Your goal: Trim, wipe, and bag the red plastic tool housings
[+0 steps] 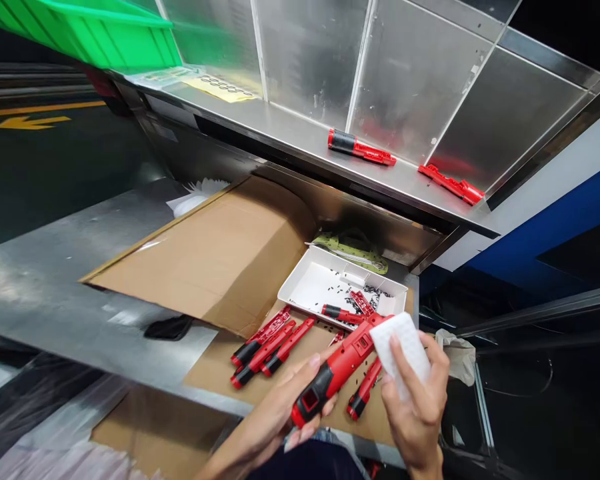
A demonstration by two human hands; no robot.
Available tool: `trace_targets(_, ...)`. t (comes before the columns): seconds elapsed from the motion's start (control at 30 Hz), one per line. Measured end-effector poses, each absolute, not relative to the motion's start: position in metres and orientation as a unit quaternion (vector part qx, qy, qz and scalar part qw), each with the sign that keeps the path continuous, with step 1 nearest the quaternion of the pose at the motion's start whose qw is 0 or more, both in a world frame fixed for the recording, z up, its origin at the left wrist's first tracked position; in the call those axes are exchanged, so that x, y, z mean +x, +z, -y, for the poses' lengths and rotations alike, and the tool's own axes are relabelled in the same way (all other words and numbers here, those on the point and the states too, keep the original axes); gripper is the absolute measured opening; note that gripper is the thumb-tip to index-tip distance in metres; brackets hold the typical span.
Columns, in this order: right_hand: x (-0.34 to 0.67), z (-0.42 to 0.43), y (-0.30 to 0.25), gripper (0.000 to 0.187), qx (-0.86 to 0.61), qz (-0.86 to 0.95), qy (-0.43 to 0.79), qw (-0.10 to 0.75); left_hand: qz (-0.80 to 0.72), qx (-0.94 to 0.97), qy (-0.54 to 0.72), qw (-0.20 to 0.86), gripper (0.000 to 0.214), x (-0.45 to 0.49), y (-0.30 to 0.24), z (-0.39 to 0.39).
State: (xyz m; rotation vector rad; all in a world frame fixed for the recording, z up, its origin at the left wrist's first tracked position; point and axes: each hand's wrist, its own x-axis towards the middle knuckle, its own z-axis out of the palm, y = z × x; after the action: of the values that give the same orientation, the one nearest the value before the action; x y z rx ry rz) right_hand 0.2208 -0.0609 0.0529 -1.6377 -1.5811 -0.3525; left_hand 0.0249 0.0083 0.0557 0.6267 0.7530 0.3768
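Observation:
My left hand (275,407) is wrapped around the lower end of a red and black plastic tool housing (347,360), which points up to the right. In my right hand (423,400) is a white textured pad (403,343), pinched between fingers and thumb. The pad lies against the far end of the housing and covers its tip. Below, several similar red and black housings (277,347) rest side by side on the cardboard. Another housing (364,393) lies beneath my hands, partly hidden.
A white tray (300,283) holds small black parts and red pieces. Left of it stands a large cardboard sheet (220,253). Two red pieces, one with a black sleeve (360,148), lie on the metal shelf (290,130). A green bin (105,33) sits at upper left.

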Motion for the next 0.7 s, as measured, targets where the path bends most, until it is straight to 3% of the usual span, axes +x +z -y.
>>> trace_targets(0.17, 0.259, 0.045, 0.06, 0.042, -0.729, 0.498, -0.087, 0.462, -0.328, 0.339, 0.172, 0.865, 0.108, 0.026, 0.046, -0.004)
trace_targets(0.33, 0.273, 0.045, 0.055, 0.058, -0.666, 0.413, 0.197, 0.589, -0.329, 0.331, 0.182, 0.865, 0.103, 0.023, 0.049, -0.004)
trace_targets(0.4, 0.269, 0.05, 0.048, 0.062, -0.639, 0.394, 0.25, 0.611, -0.337, 0.333, 0.187, 0.861, 0.099, 0.022, 0.055, -0.004)
trace_targets(0.53, 0.26, 0.061, 0.045, 0.068, -0.639, 0.424, 0.235, 0.597, -0.342, 0.342, 0.188, 0.855, 0.094, 0.022, 0.064, -0.005)
trace_targets(0.7, 0.245, 0.066, 0.067, 0.051, -0.668, 0.563, 0.038, 0.486, -0.352, 0.39, 0.202, 0.826, 0.085, 0.023, 0.057, -0.005)
